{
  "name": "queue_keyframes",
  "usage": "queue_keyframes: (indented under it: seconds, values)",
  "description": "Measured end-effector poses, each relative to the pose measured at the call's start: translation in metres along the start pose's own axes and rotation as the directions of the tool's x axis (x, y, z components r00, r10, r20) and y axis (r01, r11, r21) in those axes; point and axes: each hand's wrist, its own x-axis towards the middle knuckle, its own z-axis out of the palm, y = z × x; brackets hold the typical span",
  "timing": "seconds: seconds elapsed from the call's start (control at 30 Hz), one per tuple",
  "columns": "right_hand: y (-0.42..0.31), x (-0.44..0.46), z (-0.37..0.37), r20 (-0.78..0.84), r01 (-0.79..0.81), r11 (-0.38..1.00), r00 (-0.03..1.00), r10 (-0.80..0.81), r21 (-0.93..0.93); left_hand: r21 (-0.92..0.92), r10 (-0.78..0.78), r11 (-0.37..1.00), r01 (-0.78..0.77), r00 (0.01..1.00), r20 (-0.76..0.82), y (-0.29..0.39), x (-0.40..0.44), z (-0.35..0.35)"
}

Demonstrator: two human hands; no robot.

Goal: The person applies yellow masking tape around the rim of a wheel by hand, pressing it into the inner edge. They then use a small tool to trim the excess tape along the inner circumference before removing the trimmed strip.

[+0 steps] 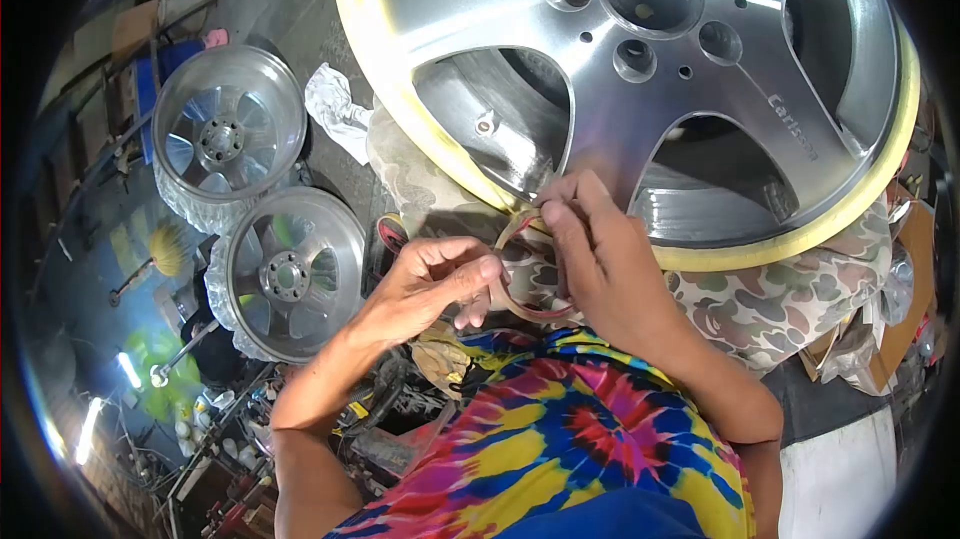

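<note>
A large silver wheel rim [620, 129], its edge wrapped in yellow tape [440, 144], lies over the person's camouflage-covered lap [770, 299]. Below its near edge, my left hand [445, 277] pinches a looped strip of tape [507, 294] between thumb and fingers. My right hand [590, 234] is at the rim's taped edge, its thumb and fingers pressed together on the upper end of the same strip. The loop hangs down between the two hands.
Two more silver rims [230, 124] [295, 276] stand on the left. A white cloth [338, 109] lies beside them, and a yellow brush [168, 249] is farther left. Cardboard [915, 289] and plastic lie at the right. Clutter fills the lower left.
</note>
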Motion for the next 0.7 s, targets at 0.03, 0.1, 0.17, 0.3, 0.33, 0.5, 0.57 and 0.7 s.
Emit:
queue_keyframes:
  seconds: [0.03,0.1,0.17,0.3,0.33,0.5,0.57,0.7]
  values:
    - [0.006,-0.002,0.004,0.001,0.0,1.0,1.0,0.0,-0.001,-0.001,0.001,1.0,-0.001,1.0,-0.001,-0.004,-0.004,0.005]
    - [0.013,-0.003,0.013,-0.024,0.362,0.804,0.906,-0.422,-0.472,-0.107,0.02,0.994,-0.028,0.996,-0.084,-0.01,-0.011,0.011]
    - [0.001,-0.005,0.013,-0.016,0.434,0.713,0.848,-0.529,-0.551,-0.095,0.077,0.992,-0.084,0.994,-0.075,-0.013,-0.015,0.013]
    - [-0.021,-0.002,0.022,0.027,0.35,0.895,0.934,-0.357,-0.277,0.179,0.164,0.974,-0.138,0.976,-0.14,-0.005,-0.013,0.025]
    - [-0.018,0.002,0.024,0.022,0.352,0.893,0.932,-0.361,-0.28,0.419,0.349,0.865,-0.278,0.931,-0.103,-0.009,-0.008,0.023]
    - [0.002,0.021,0.026,0.149,0.359,0.782,0.932,-0.33,-0.51,0.759,0.426,0.505,-0.411,0.884,0.195,0.028,-0.006,0.015]
    - [-0.002,0.02,0.027,0.133,0.322,0.732,0.943,-0.306,-0.6,0.824,0.542,0.425,-0.374,0.834,0.099,0.038,-0.004,-0.007]
    - [-0.01,0.019,0.023,0.121,0.254,0.648,0.962,-0.243,-0.718,0.957,0.765,-0.263,-0.122,0.579,0.284,0.076,0.017,-0.062]
